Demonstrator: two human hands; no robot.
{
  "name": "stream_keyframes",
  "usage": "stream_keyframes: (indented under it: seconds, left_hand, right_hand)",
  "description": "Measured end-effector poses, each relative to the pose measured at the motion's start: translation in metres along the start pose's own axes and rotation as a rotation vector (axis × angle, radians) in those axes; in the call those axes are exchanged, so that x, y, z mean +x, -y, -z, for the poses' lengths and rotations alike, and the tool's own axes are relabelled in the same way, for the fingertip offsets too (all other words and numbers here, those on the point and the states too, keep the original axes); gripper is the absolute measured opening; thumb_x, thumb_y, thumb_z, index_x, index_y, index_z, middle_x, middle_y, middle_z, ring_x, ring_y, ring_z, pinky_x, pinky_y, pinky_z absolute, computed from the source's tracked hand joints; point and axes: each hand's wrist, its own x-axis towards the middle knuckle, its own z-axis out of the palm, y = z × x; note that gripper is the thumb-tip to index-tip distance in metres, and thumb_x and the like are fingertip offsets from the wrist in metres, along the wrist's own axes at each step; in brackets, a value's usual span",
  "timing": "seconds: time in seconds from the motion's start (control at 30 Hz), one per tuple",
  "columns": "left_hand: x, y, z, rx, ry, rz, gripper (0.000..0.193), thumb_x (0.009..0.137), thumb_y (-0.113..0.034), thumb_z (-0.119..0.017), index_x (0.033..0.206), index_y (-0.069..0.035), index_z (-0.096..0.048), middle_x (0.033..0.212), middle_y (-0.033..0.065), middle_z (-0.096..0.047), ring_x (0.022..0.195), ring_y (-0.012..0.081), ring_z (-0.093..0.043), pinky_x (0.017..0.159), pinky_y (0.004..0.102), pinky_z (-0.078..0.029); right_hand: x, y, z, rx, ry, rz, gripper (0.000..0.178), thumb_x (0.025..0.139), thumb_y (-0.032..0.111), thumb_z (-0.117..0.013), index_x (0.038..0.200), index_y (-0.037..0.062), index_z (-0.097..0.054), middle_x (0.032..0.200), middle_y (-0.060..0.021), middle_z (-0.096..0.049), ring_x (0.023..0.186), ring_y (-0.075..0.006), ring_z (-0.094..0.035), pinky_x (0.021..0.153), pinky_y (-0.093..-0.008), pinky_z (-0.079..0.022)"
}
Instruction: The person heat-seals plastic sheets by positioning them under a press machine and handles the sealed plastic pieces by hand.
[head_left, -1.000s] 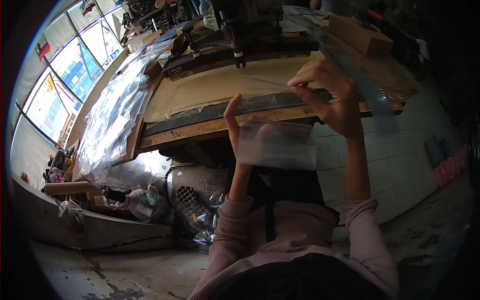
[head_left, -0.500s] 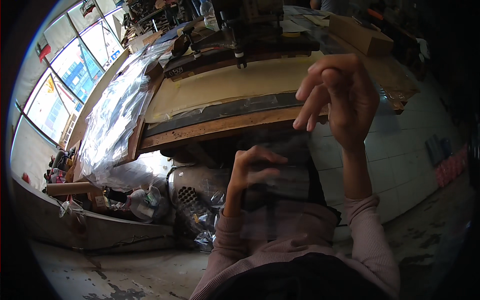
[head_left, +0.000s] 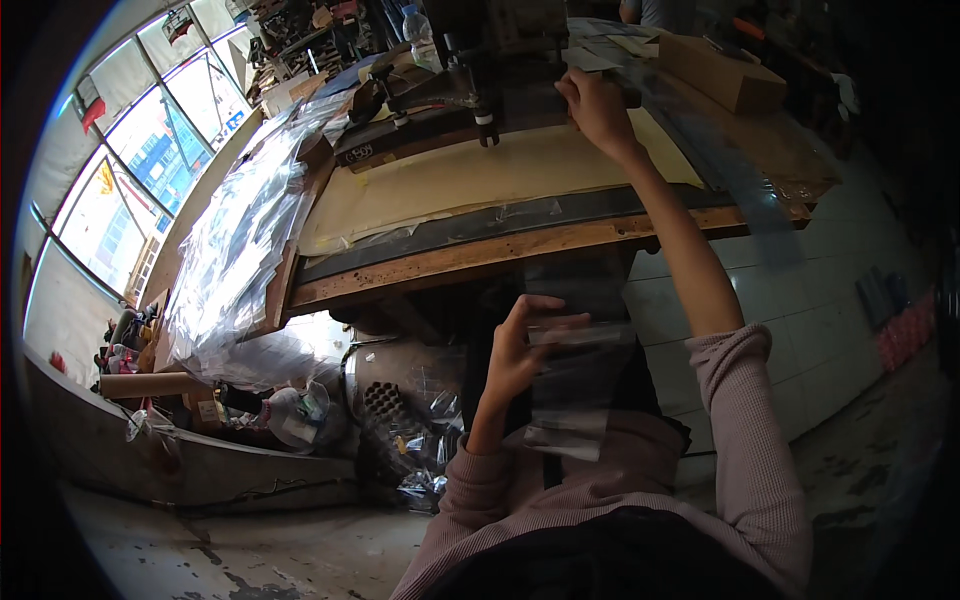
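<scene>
My left hand (head_left: 522, 348) is held low in front of my chest, fingers closed on a clear plastic bag (head_left: 572, 388) that hangs down toward my lap. My right hand (head_left: 597, 107) reaches far out over the wooden workbench (head_left: 470, 255), fingers curled at the edge of a long clear plastic strip (head_left: 720, 150) near the dark machine (head_left: 470, 70) at the back. Whether it grips the strip is unclear. A tan sheet (head_left: 480, 175) covers the bench top between the two hands.
A heap of clear plastic bags (head_left: 235, 265) lies along the bench's left end. A cardboard box (head_left: 725, 72) sits at the back right. Under the bench are bundles, a cardboard tube (head_left: 150, 384) and a perforated metal part (head_left: 390, 410). Windows (head_left: 150, 150) line the left wall.
My right hand let go of the bag and stretched forward over the bench toward the machine. My left hand dropped lower with the clear bag, which now hangs from it alone.
</scene>
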Motion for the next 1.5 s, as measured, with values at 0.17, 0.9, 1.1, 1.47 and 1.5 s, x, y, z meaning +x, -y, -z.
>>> stream_keyframes:
  seconds: [0.17,0.9,1.1,1.47,1.5]
  left_hand:
    - [0.008,-0.021,-0.002,-0.206,-0.15,0.246,0.022,0.084,-0.005,-0.056,0.103,0.004,-0.047,0.105,0.0194,-0.061,0.099,0.0188,-0.058,0.077,0.0254,-0.049]
    - [0.037,-0.029,-0.004,-0.162,-0.109,0.257,0.026,0.086,-0.007,-0.055,0.107,0.006,-0.047,0.105,0.0169,-0.062,0.09,0.0146,-0.06,0.078,0.0248,-0.048]
    - [0.04,-0.028,-0.003,-0.165,-0.125,0.254,0.025,0.086,-0.007,-0.055,0.106,0.007,-0.048,0.103,0.0164,-0.063,0.091,0.0157,-0.06,0.079,0.0254,-0.048]
    - [0.045,-0.027,-0.001,-0.204,-0.131,0.22,0.024,0.085,-0.009,-0.056,0.104,0.007,-0.051,0.1,0.0148,-0.064,0.089,0.014,-0.061,0.077,0.0236,-0.048]
    - [0.046,-0.026,-0.001,-0.204,-0.131,0.22,0.024,0.085,-0.009,-0.056,0.104,0.007,-0.051,0.1,0.0148,-0.064,0.089,0.014,-0.061,0.077,0.0236,-0.048]
  right_hand:
    - [-0.049,0.026,0.005,-0.324,-0.072,0.182,0.044,0.088,0.041,-0.05,0.105,0.0009,-0.057,0.076,-0.0165,-0.06,0.078,-0.0293,-0.06,0.072,-0.0396,-0.049]
    - [-0.11,0.05,-0.033,-0.415,0.481,0.02,0.082,0.083,0.066,-0.029,0.133,0.0008,-0.032,0.132,-0.0334,-0.029,0.127,-0.0437,-0.026,0.104,-0.0494,-0.023]
    - [-0.106,0.05,-0.033,-0.401,0.495,-0.021,0.081,0.083,0.066,-0.031,0.133,0.0016,-0.032,0.133,-0.0333,-0.028,0.127,-0.0435,-0.025,0.105,-0.0488,-0.021]
    - [-0.098,0.051,-0.031,-0.401,0.538,-0.035,0.083,0.083,0.067,-0.03,0.134,0.0022,-0.032,0.134,-0.034,-0.027,0.128,-0.0444,-0.024,0.105,-0.0482,-0.021]
    - [-0.098,0.05,-0.031,-0.402,0.544,-0.036,0.083,0.082,0.067,-0.03,0.134,0.0022,-0.031,0.133,-0.0342,-0.027,0.128,-0.0445,-0.024,0.105,-0.048,-0.021]
